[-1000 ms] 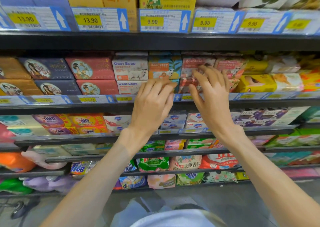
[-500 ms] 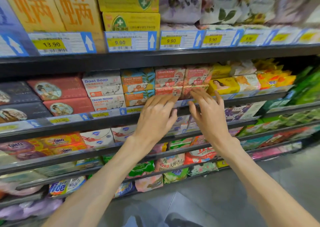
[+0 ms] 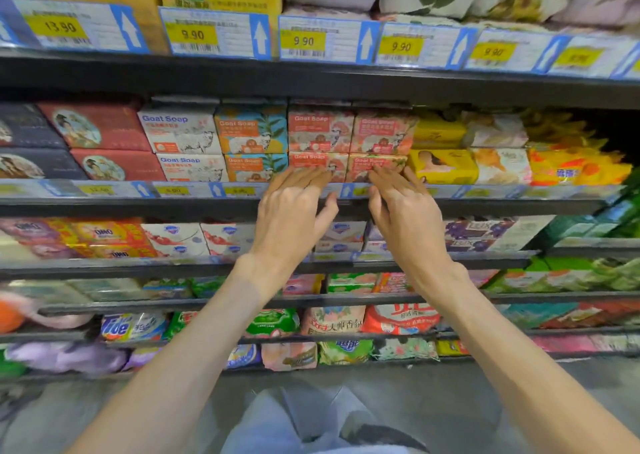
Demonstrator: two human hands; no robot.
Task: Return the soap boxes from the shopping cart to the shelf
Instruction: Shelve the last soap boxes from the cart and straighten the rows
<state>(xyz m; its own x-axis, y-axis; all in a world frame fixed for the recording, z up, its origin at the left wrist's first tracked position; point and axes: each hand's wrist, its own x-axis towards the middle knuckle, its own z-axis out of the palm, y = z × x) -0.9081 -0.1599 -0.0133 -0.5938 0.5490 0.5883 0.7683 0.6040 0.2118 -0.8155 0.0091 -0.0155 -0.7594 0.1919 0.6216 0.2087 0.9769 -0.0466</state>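
We're facing dark metal store racking [image 3: 311, 82], several tiers packed with colourful packaged goods. Blue-and-white price tags [image 3: 214, 34] with yellow labels and up arrows line the rail edges. Grey tile floor [image 3: 450, 394] below, light pretty even, a bit dim under the tiers.

We note bright even store light, deep shadow under the upper shelf [image 3: 311, 82], motion blur on price tags [image 3: 214, 34], smeared left edge, wide-angle bowing of shelf lines.

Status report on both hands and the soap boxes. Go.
Left hand and right hand open, fingers flat on the bottom-row pink Goat Soap boxes. Boxes seated on the shelf. Nothing in the way.
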